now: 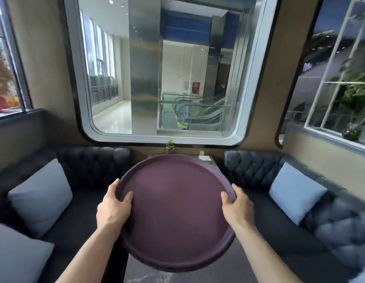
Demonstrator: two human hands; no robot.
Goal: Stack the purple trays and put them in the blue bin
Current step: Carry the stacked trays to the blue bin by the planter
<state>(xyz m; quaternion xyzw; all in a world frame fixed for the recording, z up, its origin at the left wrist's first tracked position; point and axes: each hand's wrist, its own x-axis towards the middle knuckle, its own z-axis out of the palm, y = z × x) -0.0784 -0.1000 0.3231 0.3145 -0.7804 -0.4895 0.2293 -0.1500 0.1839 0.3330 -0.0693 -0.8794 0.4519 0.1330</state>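
Note:
A round purple tray (175, 211) is held up in front of me over a dark marble table (228, 270), its inner face toward the camera. My left hand (114, 207) grips its left rim, thumb on the inside. On the opposite rim my right hand (236, 205) grips the same way. Whether more than one tray is in my hands cannot be told. No blue bin is in view.
Dark tufted sofas flank the table, the left sofa (91, 166) and the right sofa (257, 170), each with grey-blue cushions (41, 197) (296, 190). A small potted plant (170, 145) and a white-green box (205, 158) sit at the table's far end, under a large window (157, 68).

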